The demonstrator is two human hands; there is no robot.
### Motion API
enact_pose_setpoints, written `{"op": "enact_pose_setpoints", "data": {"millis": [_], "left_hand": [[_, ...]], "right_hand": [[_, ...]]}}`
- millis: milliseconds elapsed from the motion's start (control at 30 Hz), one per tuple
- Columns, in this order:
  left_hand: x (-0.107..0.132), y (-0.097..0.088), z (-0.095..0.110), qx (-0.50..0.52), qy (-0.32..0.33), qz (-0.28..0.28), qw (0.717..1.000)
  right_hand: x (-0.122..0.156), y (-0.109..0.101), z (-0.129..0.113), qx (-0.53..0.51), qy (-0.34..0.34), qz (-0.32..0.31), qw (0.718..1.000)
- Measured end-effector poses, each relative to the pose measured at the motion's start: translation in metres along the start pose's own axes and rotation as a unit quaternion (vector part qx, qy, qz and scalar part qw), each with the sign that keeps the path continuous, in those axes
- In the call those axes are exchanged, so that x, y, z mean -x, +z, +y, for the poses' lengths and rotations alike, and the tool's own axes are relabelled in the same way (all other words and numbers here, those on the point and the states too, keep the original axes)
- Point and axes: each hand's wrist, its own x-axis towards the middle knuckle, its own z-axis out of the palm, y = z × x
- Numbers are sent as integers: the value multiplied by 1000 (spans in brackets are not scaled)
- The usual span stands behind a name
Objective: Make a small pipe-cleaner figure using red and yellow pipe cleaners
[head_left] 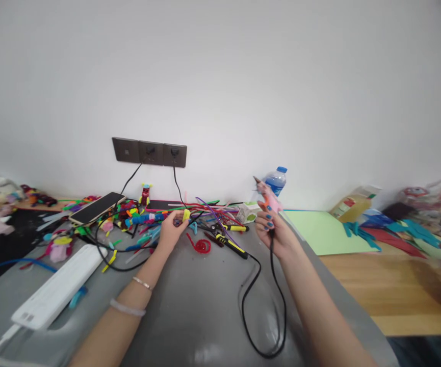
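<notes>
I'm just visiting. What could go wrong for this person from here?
The right hand holds what looks like a glue gun; if its tip is hot, it could burn the fingers of the left hand pinching the small yellow piece. Its black cord loops across the gray table, near a yellow-and-black handle, so a tug might snag it.

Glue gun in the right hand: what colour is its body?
Pink, with some orange; the glue gun shows best in the head view, slightly blurred.
</notes>
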Motion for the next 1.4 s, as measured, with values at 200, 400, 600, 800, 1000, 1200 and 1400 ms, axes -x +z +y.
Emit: {"op": "enact_pose_setpoints", "data": {"millis": [200, 400, 600, 800, 1000, 1200, 1400], "left_hand": [[-2, 0, 4, -19, 8, -47, 999], [-5, -1, 4, -21, 9, -40, 999], [-9, -3, 11, 12, -22, -27, 999], [-15, -8, 15, 23, 0, -22, 999], [-13, -5, 17, 64, -1, -45, 997], [-8, -6, 24, 18, 23, -93, 995], [-8, -7, 24, -5, 56, -101, 993]], "right_hand": [[-28, 48, 37, -1, 29, -122, 992], [-21, 44, 65, 44, 98, -150, 983], [-17, 33, 67, 199, 13, -122, 972], [-20, 17, 64, 297, -6, -209, 932], [-23, 15, 52, 326, -40, -200, 923], [-18, 14, 49, 348, -43, -216, 911], [-19, 7, 46, 365, -27, -221, 904]]}}
